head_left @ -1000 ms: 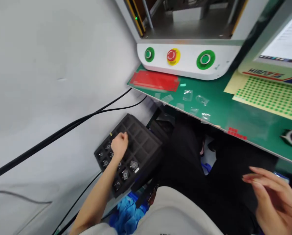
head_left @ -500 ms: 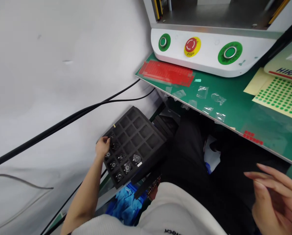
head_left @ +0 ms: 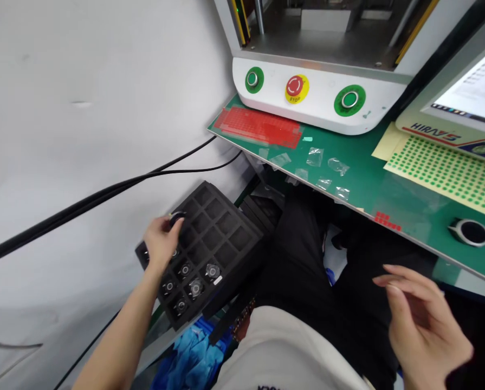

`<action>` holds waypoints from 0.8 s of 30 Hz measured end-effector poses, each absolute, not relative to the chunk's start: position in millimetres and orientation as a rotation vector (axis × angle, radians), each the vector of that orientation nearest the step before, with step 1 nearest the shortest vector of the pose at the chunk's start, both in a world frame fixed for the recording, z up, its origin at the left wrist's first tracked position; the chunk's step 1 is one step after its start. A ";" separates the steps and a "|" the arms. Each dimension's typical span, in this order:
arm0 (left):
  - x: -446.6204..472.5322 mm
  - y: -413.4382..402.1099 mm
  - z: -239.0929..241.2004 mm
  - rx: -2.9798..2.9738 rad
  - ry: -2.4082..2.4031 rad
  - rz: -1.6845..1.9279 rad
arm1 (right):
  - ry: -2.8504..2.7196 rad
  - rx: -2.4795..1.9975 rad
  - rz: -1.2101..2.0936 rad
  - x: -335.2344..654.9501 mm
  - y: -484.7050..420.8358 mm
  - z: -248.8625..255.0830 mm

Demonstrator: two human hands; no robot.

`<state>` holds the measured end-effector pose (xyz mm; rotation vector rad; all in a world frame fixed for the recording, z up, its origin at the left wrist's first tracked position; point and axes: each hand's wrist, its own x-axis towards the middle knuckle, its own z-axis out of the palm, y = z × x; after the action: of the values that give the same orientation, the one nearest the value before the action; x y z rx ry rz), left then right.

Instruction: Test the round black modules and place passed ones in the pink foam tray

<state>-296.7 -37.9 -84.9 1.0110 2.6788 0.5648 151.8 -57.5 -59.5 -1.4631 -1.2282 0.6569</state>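
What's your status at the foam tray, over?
Left hand pinching a small round black part over the black foam tray. Right hand open, empty, over the lap. Nothing blocking the tray.

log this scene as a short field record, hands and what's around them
left hand: fingertips pinch a small dark round part over the black foam tray
tray: grid of pockets, near ones hold parts, far ones bare
right hand: open, holds nothing, below the green bench
bench: red sheet, dot sticker sheet
machine: red stop button
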 end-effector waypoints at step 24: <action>-8.5 9.9 -28.1 1.366 0.524 0.830 | -0.479 -1.048 1.606 151.6 -43.1 -24.8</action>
<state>-8.5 9.9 -28.1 1.3660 0.5238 0.8304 151.6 -43.1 -24.8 -1.0485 -0.4790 1.6058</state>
